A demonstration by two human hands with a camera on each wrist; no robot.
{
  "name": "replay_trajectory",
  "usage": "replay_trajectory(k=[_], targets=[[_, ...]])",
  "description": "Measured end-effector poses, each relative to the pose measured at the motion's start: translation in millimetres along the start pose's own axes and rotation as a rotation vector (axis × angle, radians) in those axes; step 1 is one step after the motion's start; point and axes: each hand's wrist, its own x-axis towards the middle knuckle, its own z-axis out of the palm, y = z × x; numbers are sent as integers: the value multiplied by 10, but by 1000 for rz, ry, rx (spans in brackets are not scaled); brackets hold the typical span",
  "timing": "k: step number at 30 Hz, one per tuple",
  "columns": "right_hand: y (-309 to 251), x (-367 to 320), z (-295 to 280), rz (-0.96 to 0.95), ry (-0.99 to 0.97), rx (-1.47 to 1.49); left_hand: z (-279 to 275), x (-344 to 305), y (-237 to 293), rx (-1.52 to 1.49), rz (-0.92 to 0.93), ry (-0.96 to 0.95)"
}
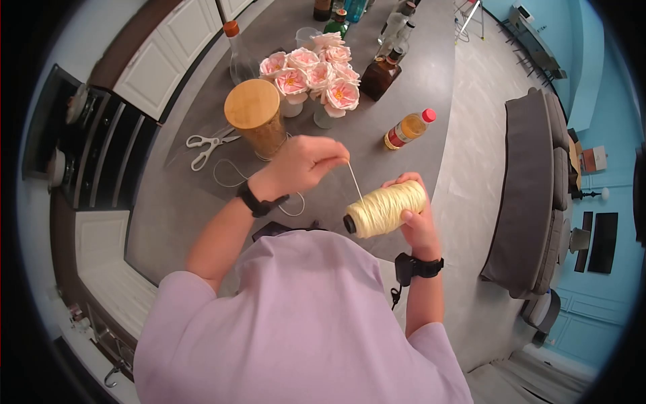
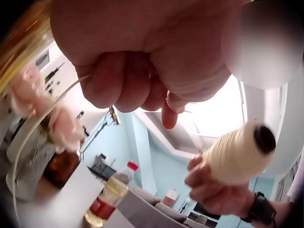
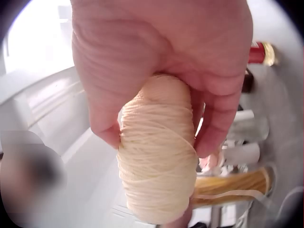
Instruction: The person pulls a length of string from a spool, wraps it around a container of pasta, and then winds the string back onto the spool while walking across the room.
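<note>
My right hand [image 1: 422,225] grips a spool of pale yellow string [image 1: 389,207] around its wide end, and the black core shows at the other end. In the right wrist view, thumb and fingers lie on both sides of the wound spool [image 3: 156,156]. With fingers curled, my left hand [image 1: 303,163] holds the string [image 1: 356,180], which runs taut from its fingertips to the spool. The string's loose part [image 2: 40,118] comes out of the other side of the left fist in the left wrist view. It loops over the counter [image 1: 229,180].
Close beyond the left hand stands a jar with a wooden lid [image 1: 252,104]. White scissors [image 1: 208,146] lie to its left. Pink roses [image 1: 315,74] in small vases, a red-capped bottle [image 1: 409,129] and a brown bottle [image 1: 381,77] stand farther along the counter.
</note>
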Motion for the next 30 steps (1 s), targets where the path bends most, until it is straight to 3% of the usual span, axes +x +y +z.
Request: replay_trajectory(k=[4,6,9,14,16,20,23,25,29,30], targets=[[73,-5,71,-26,48,32,472,-330,-134,-79,-128,-128],[85,-10,24,-39,229,160,618,-491,22,1,-95,-83],[152,-9,16,-41,431,152,516,-539,376,153,-62,-102],[205,176,195,-112,468,132,351,-417,586,432,31,-328],[235,192,272,-165,511,-174,285,-361,591,512,102,-356],[194,164,330,-191,489,-285,0,-184,589,543,160,-306],[196,115,312,-102,376,-367,-127,-102,501,555,205,-333],[189,94,295,-61,290,-256,-185,-56,371,548,186,-352],[188,48,151,-34,197,-192,21,-136,-76,255,108,-137],[189,12,153,9,152,28,99,-167,-184,176,71,-64]])
